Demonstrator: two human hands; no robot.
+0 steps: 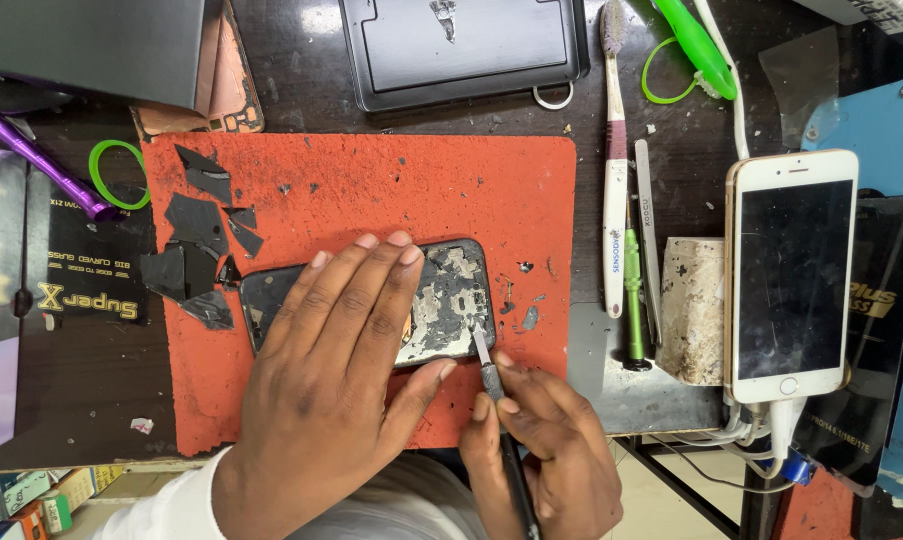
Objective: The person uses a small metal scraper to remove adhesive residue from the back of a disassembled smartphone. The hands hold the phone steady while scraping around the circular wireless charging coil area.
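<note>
Right hand [551,455] pinching blade tool [493,385], left hand [336,350] pressing phone [451,300]

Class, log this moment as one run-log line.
left hand: flat on phone | right hand: blade tool at phone's edge | surface: orange mat

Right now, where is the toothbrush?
In the head view, the toothbrush lies lengthwise on the dark bench, right of the orange mat, beside the tweezers and left of the white phone.

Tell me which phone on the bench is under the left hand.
The dark, scraped phone on the orange mat, pinned by the left hand; the white phone lies untouched at right.
</note>
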